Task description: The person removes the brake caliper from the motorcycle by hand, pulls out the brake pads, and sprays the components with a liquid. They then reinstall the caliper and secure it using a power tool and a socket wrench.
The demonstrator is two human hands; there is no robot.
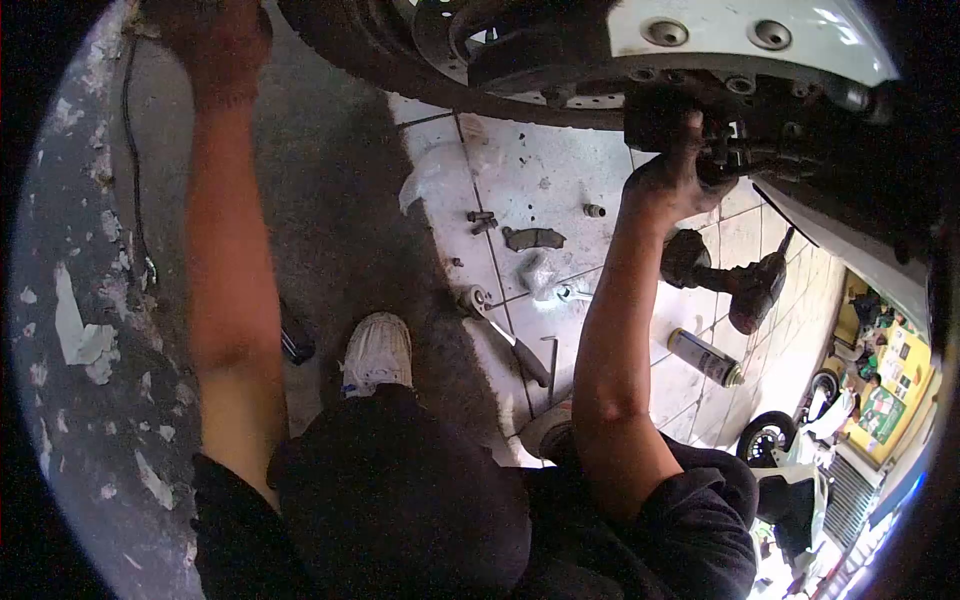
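My right hand [672,185] reaches up under the motorcycle, its fingers wrapped round a dark, blocky brake caliper [655,118] beside the wheel. Most of the part lies in shadow. My left hand [215,45] is raised at the upper left, smeared and cut by the edge of the view, so its fingers are not clear. A perforated brake disc [590,101] shows by the dark tyre [375,70]. On the tiles below lies a brake pad [533,238], near some bolts [482,221] and a socket [595,211].
A ratchet [508,338], a hex key [551,370], a spanner [572,293], a cordless power tool [730,280] and a spray can [704,357] lie on the floor. Clear plastic [440,175] lies near the tile edge. A peeling wall [75,400] borders the left; another motorcycle [790,450] stands right.
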